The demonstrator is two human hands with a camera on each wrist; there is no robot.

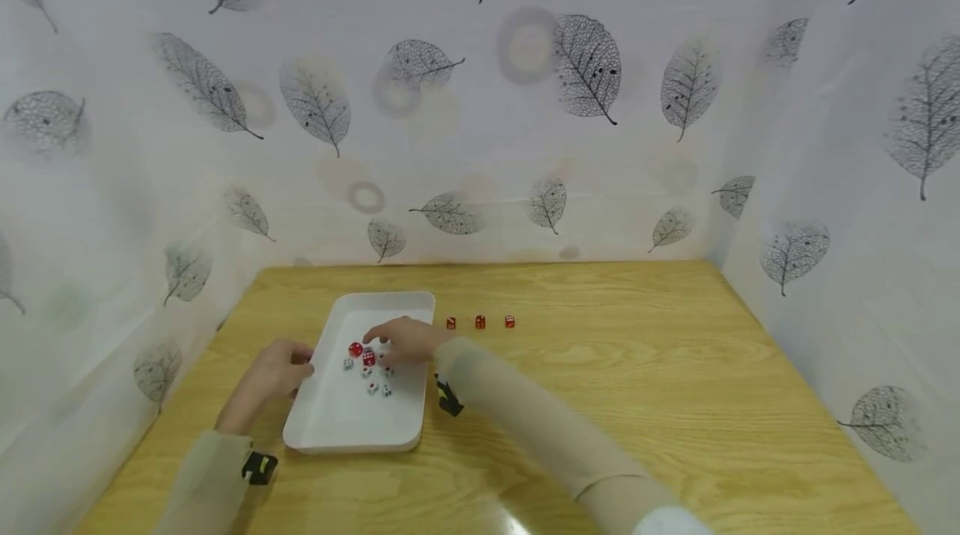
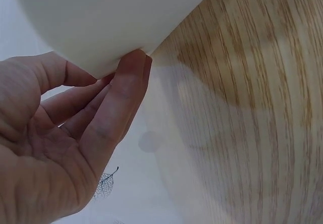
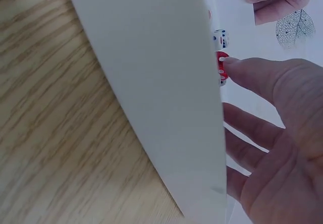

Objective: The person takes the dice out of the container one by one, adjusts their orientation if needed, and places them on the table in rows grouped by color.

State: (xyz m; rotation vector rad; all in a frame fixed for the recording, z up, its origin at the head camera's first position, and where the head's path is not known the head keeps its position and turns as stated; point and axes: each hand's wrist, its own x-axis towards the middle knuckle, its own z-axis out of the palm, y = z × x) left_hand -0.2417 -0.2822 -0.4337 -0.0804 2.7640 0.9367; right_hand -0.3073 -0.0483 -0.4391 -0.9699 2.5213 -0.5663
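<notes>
A white tray (image 1: pixel 352 422) holds red dice and several small white dice. My left hand (image 1: pixel 279 367) grips the tray's left edge, thumb at the rim and fingers against its underside in the left wrist view. Inside the tray, my right hand (image 1: pixel 408 341) reaches over the dice from the right. Its thumb meets a red die (image 3: pixel 222 65) in the right wrist view, beside a white die (image 3: pixel 220 40). The tray wall hides the other fingertips there, so whether they pinch the die is unclear. Another red die (image 1: pixel 356 349) lies just left of it.
Three red dice stand in a spaced row on the wooden table (image 1: pixel 600 368), right of the tray's far corner; the middle one (image 1: pixel 480 322) is one of them. A leaf-patterned white curtain (image 1: pixel 487 143) encloses the table's back and sides.
</notes>
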